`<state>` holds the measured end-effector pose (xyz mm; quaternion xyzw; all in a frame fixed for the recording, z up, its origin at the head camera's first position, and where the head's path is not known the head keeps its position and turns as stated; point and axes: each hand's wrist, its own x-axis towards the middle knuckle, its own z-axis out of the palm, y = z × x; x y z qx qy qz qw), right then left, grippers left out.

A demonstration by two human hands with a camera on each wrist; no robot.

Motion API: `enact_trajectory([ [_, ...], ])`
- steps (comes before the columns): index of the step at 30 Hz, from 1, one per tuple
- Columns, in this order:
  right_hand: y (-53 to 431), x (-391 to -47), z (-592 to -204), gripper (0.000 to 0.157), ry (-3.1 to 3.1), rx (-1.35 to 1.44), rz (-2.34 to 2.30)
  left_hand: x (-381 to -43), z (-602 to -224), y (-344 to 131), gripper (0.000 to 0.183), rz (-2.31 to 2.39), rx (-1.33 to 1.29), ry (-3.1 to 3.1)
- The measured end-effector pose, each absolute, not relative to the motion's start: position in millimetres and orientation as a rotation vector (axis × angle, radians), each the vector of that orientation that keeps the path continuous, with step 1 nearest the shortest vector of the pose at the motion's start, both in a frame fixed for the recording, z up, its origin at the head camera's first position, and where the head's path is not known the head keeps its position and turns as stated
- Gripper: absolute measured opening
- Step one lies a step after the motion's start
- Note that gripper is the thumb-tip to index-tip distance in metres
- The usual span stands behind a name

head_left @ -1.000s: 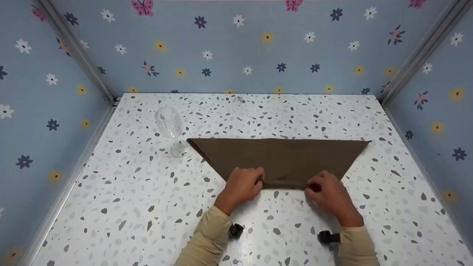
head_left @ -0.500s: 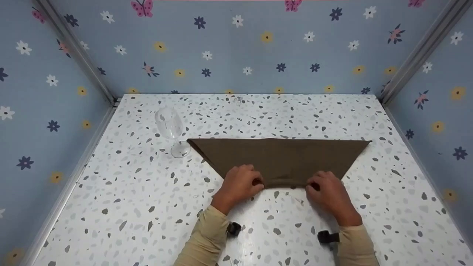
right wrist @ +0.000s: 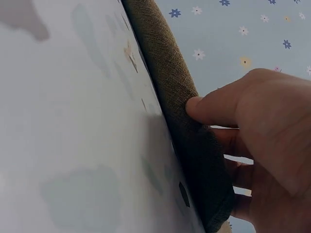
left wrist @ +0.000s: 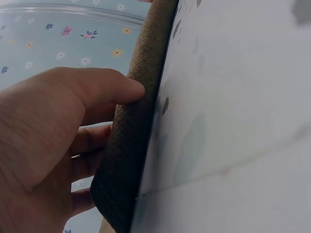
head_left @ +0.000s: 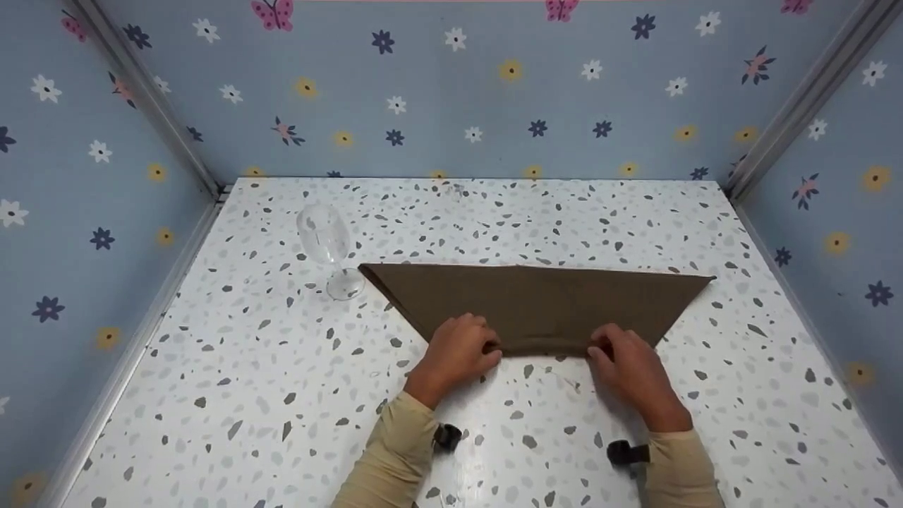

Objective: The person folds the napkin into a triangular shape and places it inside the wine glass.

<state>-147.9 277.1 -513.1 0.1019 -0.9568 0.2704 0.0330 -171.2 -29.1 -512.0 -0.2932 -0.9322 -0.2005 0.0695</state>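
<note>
A brown cloth napkin (head_left: 536, 303) lies on the table, its long straight side away from me and its short near edge rolled into a tube. At the left end of that roll, my left hand (head_left: 455, 356) grips it, thumb on the near side and fingers beyond. The left wrist view shows the left thumb (left wrist: 129, 91) pressed on the rolled cloth (left wrist: 138, 63). My right hand (head_left: 628, 367) holds the right end the same way; its thumb (right wrist: 204, 109) touches the roll in the right wrist view. Curled fingertips are partly hidden behind the cloth.
A clear stemmed glass (head_left: 324, 236) is at the napkin's far left corner, its foot close to the cloth. Blue flowered panels (head_left: 451, 92) enclose the speckled white table (head_left: 247, 353) at the back and both sides.
The napkin's near rolled edge has shifted slightly away from me, with both hands on it. Its far right corner has moved a little to the right and toward me.
</note>
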Motion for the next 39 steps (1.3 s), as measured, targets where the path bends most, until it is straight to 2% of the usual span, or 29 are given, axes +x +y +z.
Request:
enact_trajectory([
  [8, 276.7, -148.5, -511.9, 0.008, -2.907, 0.361, 0.796, -172.2, -510.6, -28.5, 0.018, -0.73, -0.823, -2.863],
  [14, 277.3, -148.5, -511.6, 0.009, -2.927, 0.306, 0.841, -171.5, -510.3, -28.4, 0.006, -0.825, -0.797, -2.857],
  [20, 277.9, -148.0, -511.9, 0.005, -2.9, 0.329, 0.824, -170.9, -510.7, -28.5, 0.009, -0.795, -0.799, -2.829],
  [39, 277.4, -145.4, -510.3, 0.022, -2.92, 0.371, 0.754, -168.1, -505.5, -28.3, 0.011, -0.532, -0.806, -2.838],
])
